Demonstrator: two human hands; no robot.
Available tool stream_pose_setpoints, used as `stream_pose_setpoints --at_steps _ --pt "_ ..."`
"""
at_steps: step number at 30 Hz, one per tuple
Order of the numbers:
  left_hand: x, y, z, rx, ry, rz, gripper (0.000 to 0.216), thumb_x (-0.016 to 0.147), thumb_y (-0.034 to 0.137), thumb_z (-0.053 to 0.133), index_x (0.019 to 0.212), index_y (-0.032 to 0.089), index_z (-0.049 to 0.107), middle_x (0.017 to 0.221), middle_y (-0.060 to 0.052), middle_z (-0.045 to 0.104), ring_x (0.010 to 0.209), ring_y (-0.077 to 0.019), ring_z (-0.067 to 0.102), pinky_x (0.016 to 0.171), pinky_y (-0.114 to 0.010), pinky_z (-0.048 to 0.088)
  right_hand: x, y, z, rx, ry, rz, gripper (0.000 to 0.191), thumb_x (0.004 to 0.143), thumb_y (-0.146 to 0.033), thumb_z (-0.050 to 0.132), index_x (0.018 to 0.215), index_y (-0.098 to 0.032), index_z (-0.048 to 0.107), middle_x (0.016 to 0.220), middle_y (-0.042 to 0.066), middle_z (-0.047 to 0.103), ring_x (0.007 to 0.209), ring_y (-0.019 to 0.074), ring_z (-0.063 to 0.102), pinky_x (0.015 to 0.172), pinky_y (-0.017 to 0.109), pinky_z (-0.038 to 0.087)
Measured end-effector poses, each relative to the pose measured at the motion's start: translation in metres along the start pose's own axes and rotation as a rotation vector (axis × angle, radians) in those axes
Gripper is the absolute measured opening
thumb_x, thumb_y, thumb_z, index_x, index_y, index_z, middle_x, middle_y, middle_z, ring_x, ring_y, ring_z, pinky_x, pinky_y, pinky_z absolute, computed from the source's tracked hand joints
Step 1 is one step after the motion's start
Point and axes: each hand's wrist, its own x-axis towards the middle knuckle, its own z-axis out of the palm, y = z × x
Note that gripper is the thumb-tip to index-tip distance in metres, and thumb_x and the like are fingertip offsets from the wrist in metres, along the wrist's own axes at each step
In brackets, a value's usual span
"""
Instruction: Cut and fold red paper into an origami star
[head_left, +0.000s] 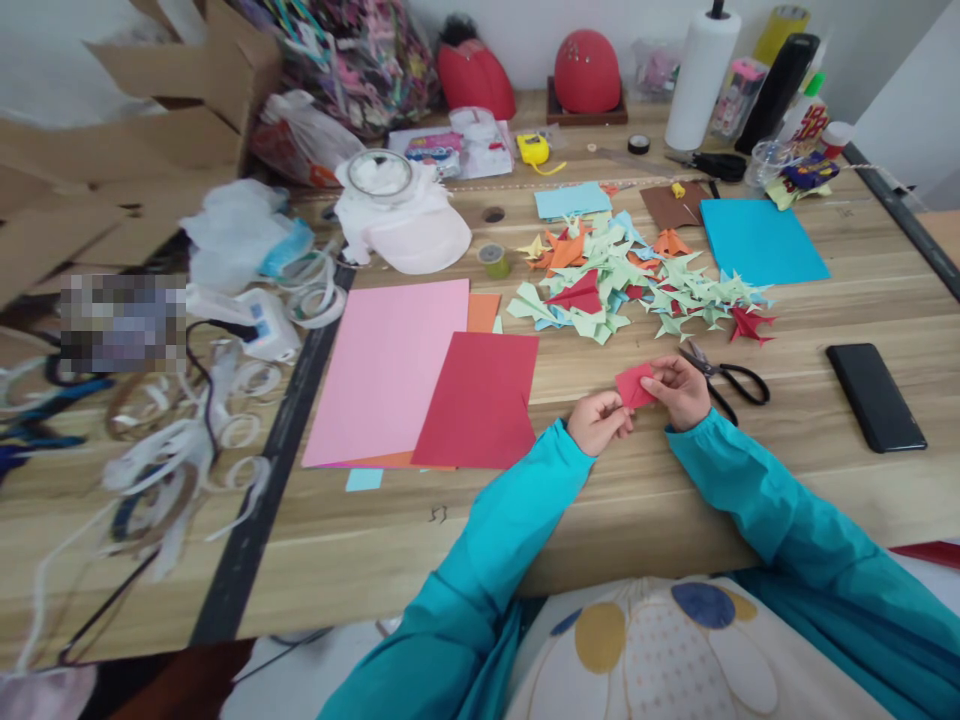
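Observation:
Both hands pinch a small folded piece of red paper [634, 385] just above the wooden table [645, 500]. My left hand [598, 421] grips its lower left corner with closed fingers. My right hand [681, 390] holds its right side, fingers curled onto the paper. Both arms wear teal sleeves. Black scissors [731, 380] lie right beside my right hand. A pile of folded paper cranes [637, 285] in green, orange, red and blue lies beyond the hands.
Red [480, 400], pink [394, 365] and blue [757, 240] paper sheets lie flat on the table. A black phone [874, 395] rests at the right. Tape rolls [225, 430], bags and cardboard crowd the left side. A paper towel roll [701, 75] and bottles stand at the back.

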Motion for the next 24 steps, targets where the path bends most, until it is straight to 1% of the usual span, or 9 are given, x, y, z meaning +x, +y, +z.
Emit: stream_pose_setpoints --at_steps 3,6,9,13,17,20,24 --pt "0.0 -0.001 -0.001 -0.032 0.004 0.006 0.014 0.067 0.025 0.057 0.07 0.012 0.055 0.053 0.0 0.058 0.042 -0.0072 0.052 0.041 -0.018 0.04 0.004 0.0 -0.002 0.048 0.054 0.004 0.038 0.052 -0.032 0.077 0.078 -0.018 0.053 0.049 -0.007 0.056 0.036 0.0073 0.05 0.033 0.018 0.04" --pt "-0.001 -0.001 -0.002 -0.054 0.025 0.008 0.013 0.067 0.025 0.057 0.069 0.012 0.054 0.051 0.001 0.057 0.041 -0.0072 0.052 0.041 -0.018 0.04 0.007 0.0 -0.004 0.084 0.074 -0.002 0.039 0.051 -0.032 0.077 0.078 -0.018 0.052 0.048 -0.008 0.056 0.034 0.0068 0.048 0.032 0.018 0.039" --pt "-0.001 0.0 -0.001 -0.068 0.043 0.004 0.015 0.066 0.026 0.059 0.068 0.013 0.054 0.052 0.001 0.057 0.041 -0.0077 0.052 0.04 -0.019 0.041 0.006 0.0 -0.004 0.055 0.049 -0.011 0.037 0.053 -0.032 0.077 0.078 -0.018 0.053 0.048 -0.007 0.056 0.035 0.0066 0.047 0.033 0.018 0.038" --pt "-0.001 0.002 0.003 -0.064 0.088 0.005 0.023 0.065 0.035 0.062 0.068 0.013 0.052 0.052 0.001 0.057 0.041 -0.0079 0.052 0.039 -0.019 0.04 0.003 -0.002 -0.001 0.016 0.026 -0.026 0.036 0.053 -0.033 0.077 0.076 -0.018 0.054 0.049 -0.006 0.057 0.037 0.0068 0.048 0.034 0.018 0.038" --pt "0.001 0.0 0.008 0.031 0.142 0.01 0.029 0.063 0.039 0.065 0.064 0.013 0.053 0.05 0.001 0.056 0.04 -0.007 0.05 0.039 -0.019 0.039 -0.004 -0.006 0.005 -0.011 -0.045 -0.04 0.038 0.051 -0.031 0.078 0.076 -0.018 0.054 0.05 -0.006 0.056 0.041 0.0068 0.051 0.039 0.019 0.042" --pt "0.001 -0.001 0.011 0.067 0.148 0.013 0.031 0.064 0.04 0.065 0.069 0.011 0.058 0.052 0.0 0.056 0.041 -0.0068 0.05 0.041 -0.019 0.039 -0.008 -0.008 0.01 -0.013 -0.092 -0.045 0.039 0.05 -0.033 0.078 0.076 -0.018 0.054 0.051 -0.006 0.057 0.041 0.0075 0.052 0.041 0.02 0.044" --pt "0.0 0.002 0.011 0.023 0.137 -0.001 0.034 0.067 0.044 0.061 0.069 0.01 0.059 0.053 -0.001 0.058 0.04 -0.0064 0.049 0.04 -0.019 0.037 -0.01 -0.008 0.01 -0.024 -0.116 -0.031 0.039 0.05 -0.035 0.078 0.076 -0.018 0.053 0.052 -0.005 0.057 0.043 0.0083 0.053 0.042 0.021 0.045"
